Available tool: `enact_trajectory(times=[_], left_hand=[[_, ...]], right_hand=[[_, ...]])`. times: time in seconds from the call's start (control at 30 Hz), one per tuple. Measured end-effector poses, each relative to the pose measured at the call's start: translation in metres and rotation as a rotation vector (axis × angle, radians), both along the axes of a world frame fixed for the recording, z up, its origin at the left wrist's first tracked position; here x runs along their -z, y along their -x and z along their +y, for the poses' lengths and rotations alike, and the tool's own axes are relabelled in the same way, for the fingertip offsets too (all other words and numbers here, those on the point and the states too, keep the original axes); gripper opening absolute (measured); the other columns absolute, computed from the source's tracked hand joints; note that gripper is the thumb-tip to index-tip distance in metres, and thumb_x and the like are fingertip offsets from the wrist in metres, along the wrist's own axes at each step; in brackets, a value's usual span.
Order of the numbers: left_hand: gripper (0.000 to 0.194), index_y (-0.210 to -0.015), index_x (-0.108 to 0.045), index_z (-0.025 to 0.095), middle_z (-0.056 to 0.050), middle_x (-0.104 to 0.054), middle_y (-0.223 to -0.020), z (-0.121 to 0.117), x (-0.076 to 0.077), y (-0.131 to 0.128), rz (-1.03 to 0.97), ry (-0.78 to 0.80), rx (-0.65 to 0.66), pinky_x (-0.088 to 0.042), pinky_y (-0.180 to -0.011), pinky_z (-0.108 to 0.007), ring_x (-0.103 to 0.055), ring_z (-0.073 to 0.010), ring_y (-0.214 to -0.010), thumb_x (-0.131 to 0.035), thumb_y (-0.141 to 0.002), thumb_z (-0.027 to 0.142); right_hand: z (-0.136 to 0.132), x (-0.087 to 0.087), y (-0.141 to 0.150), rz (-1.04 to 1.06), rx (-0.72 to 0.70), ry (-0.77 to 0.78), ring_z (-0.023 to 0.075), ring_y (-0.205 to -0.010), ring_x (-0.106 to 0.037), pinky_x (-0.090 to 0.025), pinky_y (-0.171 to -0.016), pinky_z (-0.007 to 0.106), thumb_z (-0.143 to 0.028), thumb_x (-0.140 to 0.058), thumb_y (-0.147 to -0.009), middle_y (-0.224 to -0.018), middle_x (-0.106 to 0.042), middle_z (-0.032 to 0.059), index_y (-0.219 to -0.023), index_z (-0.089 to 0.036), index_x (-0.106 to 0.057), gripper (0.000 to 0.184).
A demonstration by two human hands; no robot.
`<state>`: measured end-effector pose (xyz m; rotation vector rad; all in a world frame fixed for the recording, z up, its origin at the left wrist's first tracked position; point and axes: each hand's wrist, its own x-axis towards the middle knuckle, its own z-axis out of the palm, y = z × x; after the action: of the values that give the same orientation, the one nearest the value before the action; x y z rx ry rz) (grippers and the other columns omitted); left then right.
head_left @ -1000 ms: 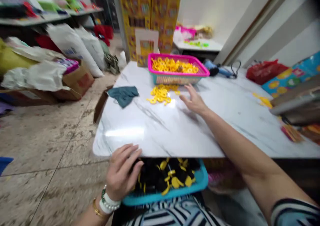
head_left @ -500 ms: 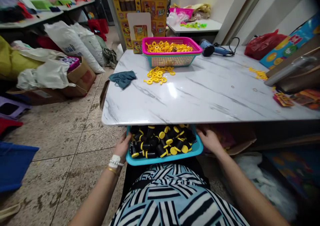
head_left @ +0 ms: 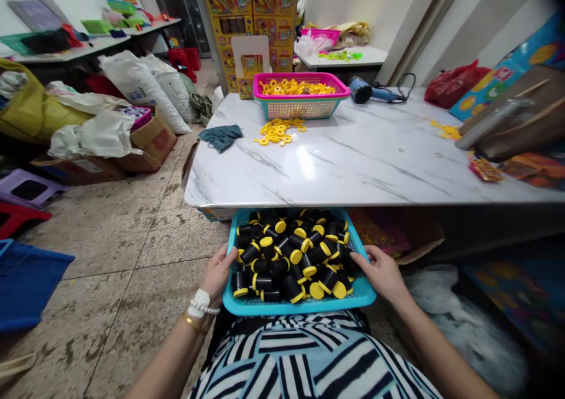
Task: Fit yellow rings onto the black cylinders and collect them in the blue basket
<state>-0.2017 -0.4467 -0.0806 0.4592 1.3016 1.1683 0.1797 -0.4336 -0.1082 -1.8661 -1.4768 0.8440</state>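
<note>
A light-blue plastic basket (head_left: pixel 300 308) rests close to my body, its far side just under the table's front edge. Piled inside are many small black bottles with yellow caps (head_left: pixel 289 255). My left hand (head_left: pixel 219 274) grips the basket's left rim, thumb over the top. On the opposite rim my right hand (head_left: pixel 383 271) has hold, its thumb toward the bottles. The fingers beneath both rims are hidden.
On the marble-patterned table (head_left: pixel 335 163) stand a pink-and-teal basket (head_left: pixel 300 107) of yellow rings, a loose heap of yellow rings (head_left: pixel 279 131), a dark teal cloth (head_left: pixel 222 136) and a blue heat gun (head_left: pixel 375 92). White sacks (head_left: pixel 141 90) lean at left.
The blue basket has come out from beneath the table toward my body, with both hands on its rims. More of the black bottles show now.
</note>
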Motion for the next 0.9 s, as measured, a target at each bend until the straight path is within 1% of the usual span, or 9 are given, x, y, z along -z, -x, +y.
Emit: enact_trajectory(times=[0.1,0.17,0.23,0.33,0.43,0.53,0.63,0.77,0.9], left_hand=[[0.057,-0.123,-0.061,0.018,-0.008,-0.075,-0.099,0.009,-0.009,-0.005,0.017,-0.007,0.004,-0.060,-0.073,-0.031,-0.073,-0.0235,-0.082,-0.078,-0.071,0.032],[0.054,-0.123,-0.061,0.019,-0.007,-0.076,-0.096,0.012,-0.017,0.000,0.026,0.015,0.021,-0.060,-0.071,-0.032,-0.073,-0.0233,-0.079,-0.076,-0.073,0.028],[0.053,-0.125,-0.060,0.019,-0.008,-0.076,-0.091,0.013,-0.025,0.009,0.033,0.072,0.053,-0.060,-0.068,-0.033,-0.073,-0.0235,-0.073,-0.074,-0.075,0.022],[0.050,-0.127,-0.059,0.018,-0.008,-0.076,-0.085,0.009,-0.036,0.019,0.059,0.147,0.047,-0.060,-0.065,-0.035,-0.072,-0.0237,-0.066,-0.068,-0.078,0.016],[0.049,-0.128,-0.059,0.018,-0.008,-0.076,-0.088,0.003,-0.045,0.014,0.064,0.133,0.013,-0.061,-0.068,-0.035,-0.073,-0.0239,-0.071,-0.066,-0.080,0.017],[0.050,-0.127,-0.060,0.019,-0.008,-0.076,-0.095,-0.005,-0.049,-0.007,0.027,0.094,0.009,-0.060,-0.076,-0.034,-0.073,-0.0243,-0.083,-0.070,-0.078,0.021],[0.055,-0.127,-0.060,0.019,-0.009,-0.075,-0.101,-0.007,-0.046,-0.036,-0.039,0.059,0.069,-0.059,-0.083,-0.035,-0.072,-0.0255,-0.091,-0.074,-0.075,0.027],[0.061,-0.129,-0.059,0.019,-0.010,-0.073,-0.110,0.003,-0.037,-0.071,-0.118,-0.036,0.247,-0.054,-0.093,-0.039,-0.069,-0.0266,-0.098,-0.077,-0.073,0.034],[0.058,-0.128,-0.061,0.020,-0.010,-0.069,-0.119,0.020,-0.033,-0.107,-0.135,-0.097,0.454,-0.050,-0.098,-0.041,-0.067,-0.0269,-0.105,-0.076,-0.075,0.036]], right_hand=[[-0.005,-0.004,-0.004,0.011,0.030,-0.008,0.0167,-0.055,-0.054,-0.042,-0.052,0.026,-0.051,-0.057,-0.076,-0.061,-0.062,0.0015,-0.082,-0.016,-0.068,0.037],[-0.003,-0.008,0.000,0.014,0.044,-0.012,0.0156,-0.053,-0.051,-0.039,-0.050,0.025,-0.049,-0.056,-0.076,-0.057,-0.056,-0.0006,-0.075,-0.017,-0.065,0.033],[0.000,-0.013,0.007,0.015,0.053,-0.014,0.0147,-0.052,-0.048,-0.037,-0.050,0.025,-0.048,-0.055,-0.077,-0.056,-0.052,-0.0019,-0.070,-0.018,-0.060,0.031],[0.004,-0.022,0.018,0.016,0.045,-0.009,0.0139,-0.054,-0.047,-0.036,-0.050,0.024,-0.047,-0.056,-0.079,-0.057,-0.052,-0.0026,-0.070,-0.019,-0.058,0.029],[0.003,-0.033,0.015,0.019,0.038,-0.002,0.0141,-0.054,-0.048,-0.036,-0.050,0.024,-0.047,-0.058,-0.079,-0.059,-0.055,-0.0017,-0.074,-0.019,-0.060,0.029],[-0.001,-0.042,-0.008,0.007,0.061,-0.004,0.0144,-0.054,-0.051,-0.038,-0.050,0.024,-0.049,-0.057,-0.080,-0.061,-0.059,-0.0001,-0.080,-0.017,-0.064,0.032],[-0.008,-0.047,-0.044,-0.041,0.104,-0.021,0.0141,-0.051,-0.052,-0.038,-0.046,0.023,-0.051,-0.059,-0.079,-0.060,-0.061,0.0002,-0.085,-0.017,-0.067,0.036],[-0.020,-0.048,-0.092,-0.131,0.184,-0.002,0.0147,-0.049,-0.052,-0.037,-0.045,0.024,-0.052,-0.060,-0.076,-0.059,-0.063,0.0013,-0.084,-0.016,-0.070,0.038],[-0.042,-0.045,-0.134,-0.219,0.265,0.055,0.0163,-0.049,-0.053,-0.039,-0.046,0.026,-0.055,-0.062,-0.072,-0.056,-0.062,0.0018,-0.077,-0.017,-0.070,0.039]])
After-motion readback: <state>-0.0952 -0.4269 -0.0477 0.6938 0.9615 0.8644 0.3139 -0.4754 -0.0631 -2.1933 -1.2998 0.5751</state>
